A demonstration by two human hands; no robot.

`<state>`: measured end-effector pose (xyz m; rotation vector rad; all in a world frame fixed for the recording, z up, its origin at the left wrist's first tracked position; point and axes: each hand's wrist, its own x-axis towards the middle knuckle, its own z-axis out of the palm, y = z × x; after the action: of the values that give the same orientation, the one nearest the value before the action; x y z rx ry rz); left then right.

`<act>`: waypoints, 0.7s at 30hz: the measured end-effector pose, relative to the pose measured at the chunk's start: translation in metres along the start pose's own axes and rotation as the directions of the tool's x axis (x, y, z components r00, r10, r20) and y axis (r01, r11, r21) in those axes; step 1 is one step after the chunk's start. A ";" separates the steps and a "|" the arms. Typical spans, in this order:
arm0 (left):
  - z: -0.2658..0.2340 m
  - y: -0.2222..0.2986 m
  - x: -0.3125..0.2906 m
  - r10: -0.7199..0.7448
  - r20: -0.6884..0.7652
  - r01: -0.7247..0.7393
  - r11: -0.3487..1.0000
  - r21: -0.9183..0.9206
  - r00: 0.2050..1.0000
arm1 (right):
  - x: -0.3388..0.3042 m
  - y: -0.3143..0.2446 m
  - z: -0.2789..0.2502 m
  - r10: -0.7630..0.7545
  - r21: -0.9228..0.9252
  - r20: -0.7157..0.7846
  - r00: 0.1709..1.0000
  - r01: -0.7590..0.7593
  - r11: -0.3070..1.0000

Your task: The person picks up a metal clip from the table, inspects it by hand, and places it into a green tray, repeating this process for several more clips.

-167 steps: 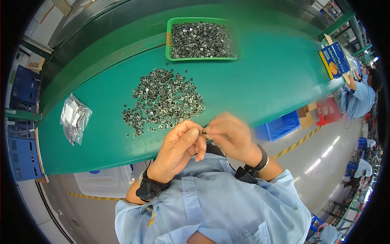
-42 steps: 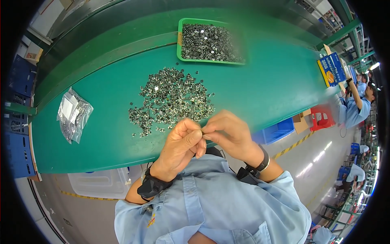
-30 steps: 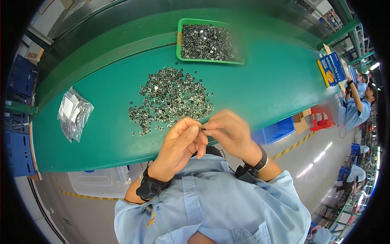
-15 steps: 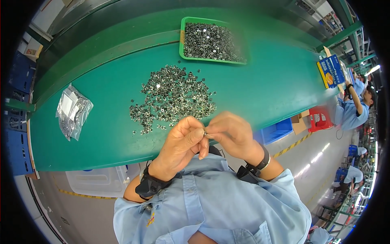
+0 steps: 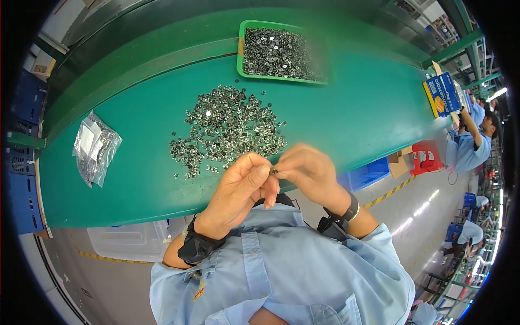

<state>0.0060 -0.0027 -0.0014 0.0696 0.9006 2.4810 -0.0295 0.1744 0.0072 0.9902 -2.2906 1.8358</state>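
Note:
My left hand (image 5: pixel 242 187) and my right hand (image 5: pixel 307 172) meet at the fingertips, just in front of a loose pile of small shiny metal parts (image 5: pixel 233 124) on the green table. Between the pinched fingertips sits a small dark metal part (image 5: pixel 274 171), mostly covered, so its exact shape is hard to make out. Both hands are closed on it from either side. Behind the pile stands a green tray (image 5: pixel 240 65) filled with many similar small parts.
On the left of the green table (image 5: pixel 141 179) lies a clear plastic bag (image 5: pixel 97 149) with parts inside. A blue box (image 5: pixel 441 95) stands at the far right end. Below the edge are a blue bin (image 5: pixel 369 174), a red stool (image 5: pixel 426 158) and a clear tub (image 5: pixel 130 241). A co-worker (image 5: pixel 472 146) is at the right.
My fingers have shifted slightly around the small part, and a bit more of it shows. The whole view has drifted a little; pile and tray look the same.

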 end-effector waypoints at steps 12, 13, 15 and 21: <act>-0.001 -0.003 0.001 0.014 -0.021 -0.012 0.998 0.065 1.000 | -0.003 0.005 0.001 0.065 0.057 -0.023 0.998 -0.063 0.996; 0.000 -0.003 0.001 0.013 -0.030 -0.011 0.998 0.065 0.999 | -0.003 0.005 0.001 0.060 0.052 -0.020 0.998 -0.059 0.997; 0.000 -0.003 0.002 0.026 -0.044 -0.022 0.995 0.096 0.999 | -0.002 0.006 0.001 0.056 0.046 -0.017 0.998 -0.055 0.997; -0.005 -0.001 0.003 0.040 -0.089 -0.024 0.984 0.177 0.995 | 0.005 0.003 0.000 0.042 -0.071 0.007 0.999 -0.042 0.997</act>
<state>0.0028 -0.0038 -0.0063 0.0286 1.1650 2.4455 -0.0348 0.1722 0.0068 0.9494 -2.3811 1.7549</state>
